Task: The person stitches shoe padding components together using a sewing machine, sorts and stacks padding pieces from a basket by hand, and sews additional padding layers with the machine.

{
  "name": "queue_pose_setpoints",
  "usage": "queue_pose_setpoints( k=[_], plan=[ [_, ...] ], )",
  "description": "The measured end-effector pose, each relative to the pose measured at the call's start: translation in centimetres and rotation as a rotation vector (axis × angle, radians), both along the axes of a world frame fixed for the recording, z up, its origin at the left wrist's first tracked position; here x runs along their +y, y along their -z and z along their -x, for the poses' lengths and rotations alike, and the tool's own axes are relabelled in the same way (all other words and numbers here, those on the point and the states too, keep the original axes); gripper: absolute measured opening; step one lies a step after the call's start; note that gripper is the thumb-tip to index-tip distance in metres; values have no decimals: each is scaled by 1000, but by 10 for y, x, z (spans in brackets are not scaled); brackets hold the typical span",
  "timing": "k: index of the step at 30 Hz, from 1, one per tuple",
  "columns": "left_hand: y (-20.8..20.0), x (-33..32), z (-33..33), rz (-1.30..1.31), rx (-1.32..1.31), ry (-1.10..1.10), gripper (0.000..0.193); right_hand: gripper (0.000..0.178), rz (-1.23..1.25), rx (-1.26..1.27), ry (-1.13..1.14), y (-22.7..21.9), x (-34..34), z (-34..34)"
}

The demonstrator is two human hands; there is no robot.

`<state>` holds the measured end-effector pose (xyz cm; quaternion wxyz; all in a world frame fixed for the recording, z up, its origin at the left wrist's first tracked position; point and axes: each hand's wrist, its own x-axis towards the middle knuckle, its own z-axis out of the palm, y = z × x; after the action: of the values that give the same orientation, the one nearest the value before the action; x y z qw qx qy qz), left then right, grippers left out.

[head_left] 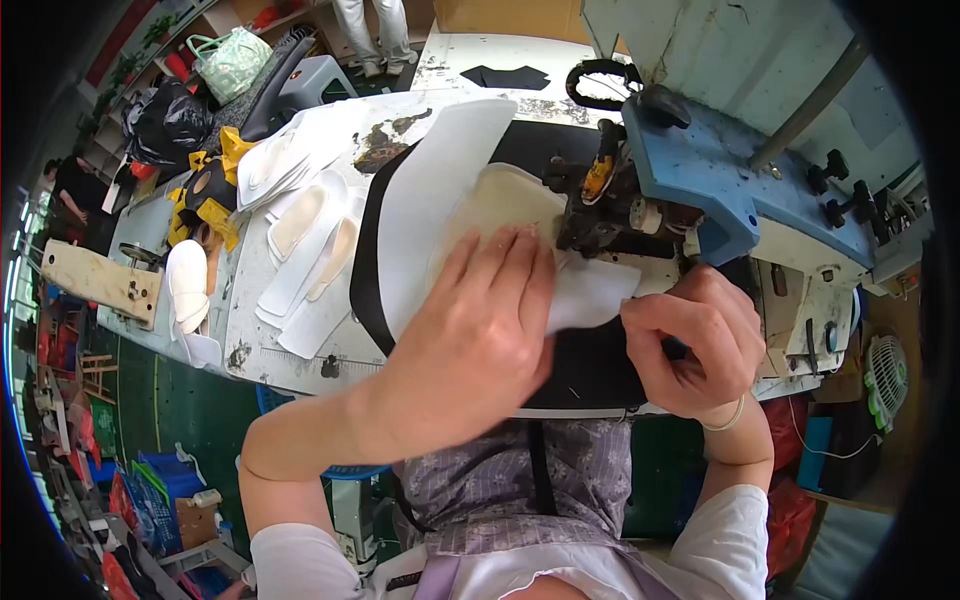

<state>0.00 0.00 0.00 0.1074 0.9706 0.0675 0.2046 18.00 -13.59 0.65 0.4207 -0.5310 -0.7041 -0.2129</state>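
My left hand (480,325) lies with its fingers stretched out over a cream, insole-shaped piece (505,190), pressing it flat beside the machine's working head (615,205). Under and around it spreads a long white sheet piece (440,160), which curves up and away to the far side. My right hand (700,340) is closed, thumb and forefinger pinching the tip of a white flap (595,295) that sticks out just below the machine head. Both hands are over a black pad (575,365) on the worktable. My left hand hides part of the cream piece.
The machine's blue arm (690,160) stands at the right. Left of the pad lie stacked white cut pieces (300,150) and cream-topped insoles (298,225). A wrapped white roll (188,285), a black bag (170,120) and a green fan (886,380) are farther out. Another person's legs (375,30) show behind.
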Motion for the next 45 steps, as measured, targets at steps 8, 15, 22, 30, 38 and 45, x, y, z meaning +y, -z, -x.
queue_pose_setpoints(
  k=[8,15,22,30,38,45],
  plan=[
    [-23,40,68,-92,107,79,51,35,39,-111,-64,4,5,12],
    [-35,24,92,37,128,192,54,42,456,-156,-29,-16,52,54],
    [-11,35,97,171,73,156,81,17,553,-197,-106,-14,84,54],
    [18,86,108,315,-191,224,69,27,535,-196,-32,-23,63,75],
    [-11,320,118,-172,-680,-395,50,39,502,-106,-486,48,87,172],
    [138,423,147,196,285,-691,80,38,365,100,-171,163,302,237]
  ],
)
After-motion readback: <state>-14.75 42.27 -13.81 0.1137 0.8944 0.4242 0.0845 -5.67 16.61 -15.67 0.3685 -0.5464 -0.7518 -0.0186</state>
